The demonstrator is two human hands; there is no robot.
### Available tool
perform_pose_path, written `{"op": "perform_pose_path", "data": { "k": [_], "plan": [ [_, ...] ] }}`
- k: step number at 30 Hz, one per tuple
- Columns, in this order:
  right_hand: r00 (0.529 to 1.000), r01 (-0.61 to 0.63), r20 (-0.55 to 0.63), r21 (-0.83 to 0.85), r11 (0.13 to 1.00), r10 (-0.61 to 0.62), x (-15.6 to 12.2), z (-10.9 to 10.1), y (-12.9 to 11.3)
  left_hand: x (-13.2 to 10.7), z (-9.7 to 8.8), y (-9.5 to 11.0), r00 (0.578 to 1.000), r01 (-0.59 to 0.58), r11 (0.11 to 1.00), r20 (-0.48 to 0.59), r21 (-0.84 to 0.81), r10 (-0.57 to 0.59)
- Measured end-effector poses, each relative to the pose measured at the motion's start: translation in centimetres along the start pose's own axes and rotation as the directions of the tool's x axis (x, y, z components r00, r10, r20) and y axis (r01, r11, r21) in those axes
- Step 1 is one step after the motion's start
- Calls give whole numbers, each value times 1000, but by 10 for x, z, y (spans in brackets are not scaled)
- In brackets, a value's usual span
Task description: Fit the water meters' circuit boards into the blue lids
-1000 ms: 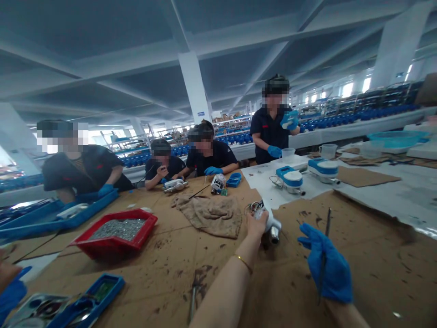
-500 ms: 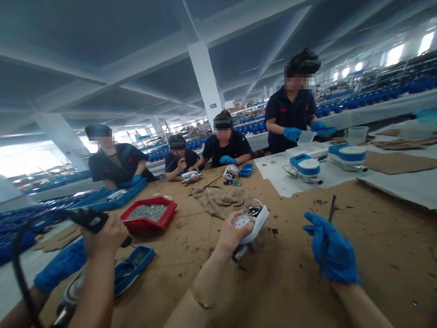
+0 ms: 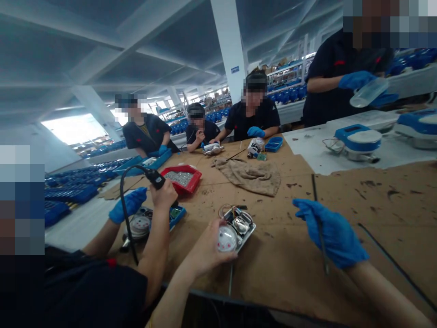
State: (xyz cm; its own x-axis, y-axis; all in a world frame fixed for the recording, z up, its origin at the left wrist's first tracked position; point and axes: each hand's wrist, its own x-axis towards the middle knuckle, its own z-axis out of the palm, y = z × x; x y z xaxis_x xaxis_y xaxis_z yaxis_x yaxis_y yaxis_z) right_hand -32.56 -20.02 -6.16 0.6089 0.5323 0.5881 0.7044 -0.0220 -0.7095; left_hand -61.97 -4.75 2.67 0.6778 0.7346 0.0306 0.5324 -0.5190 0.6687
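Observation:
My left hand (image 3: 208,243), bare, is closed around the round clear dial of an opened meter (image 3: 244,232) on the brown cardboard. The meter's housing shows loose wires and silvery inner parts; its underside is hidden. To the right, my right hand (image 3: 332,234) in a blue glove grips a thin dark rod-like tool (image 3: 314,191), held nearly upright above the cardboard. The kind of tool cannot be made out. A gap separates the rod from the meter. Below the meter, a thin pale metal rod (image 3: 231,280) shows near the table's front edge.
At my left, a co-worker's hand holds a corded black power screwdriver (image 3: 157,179) over another meter (image 3: 139,225). A red bin (image 3: 193,187) of small metal parts and a brown cloth (image 3: 256,175) lie further back. A blue-topped meter (image 3: 357,139) stands at right; people sit opposite.
My view has turned to the left. The meter in my left hand is now turned with its dial and open inside towards me. A co-worker's clear cup at right is now tilted.

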Motion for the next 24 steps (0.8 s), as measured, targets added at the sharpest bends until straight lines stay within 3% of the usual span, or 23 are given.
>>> {"op": "perform_pose_path", "data": {
  "k": [4, 8, 11, 17, 24],
  "plan": [
    [973, 137, 171, 106, 985, -153, -9, 39, -47, 35, -2, 0, 988, 152, 973, 14, -176, -152],
    [990, 65, 112, 158, 985, -84, -15, 64, -51, 78, 6, 17, 985, 167, 986, 38, 23, -167],
    [997, 8, 78, 195, 981, -24, -19, 66, -38, 89, 19, 40, 990, 96, 975, 83, 199, -115],
    [994, -105, -2, 235, 966, 109, -18, 60, -24, 80, 38, 73, 993, -3, 908, 105, 420, -45],
    [960, -267, 17, 360, 894, 280, -7, 54, -23, 91, 49, 81, 960, -98, 949, 280, 299, 11]
  ]
}}
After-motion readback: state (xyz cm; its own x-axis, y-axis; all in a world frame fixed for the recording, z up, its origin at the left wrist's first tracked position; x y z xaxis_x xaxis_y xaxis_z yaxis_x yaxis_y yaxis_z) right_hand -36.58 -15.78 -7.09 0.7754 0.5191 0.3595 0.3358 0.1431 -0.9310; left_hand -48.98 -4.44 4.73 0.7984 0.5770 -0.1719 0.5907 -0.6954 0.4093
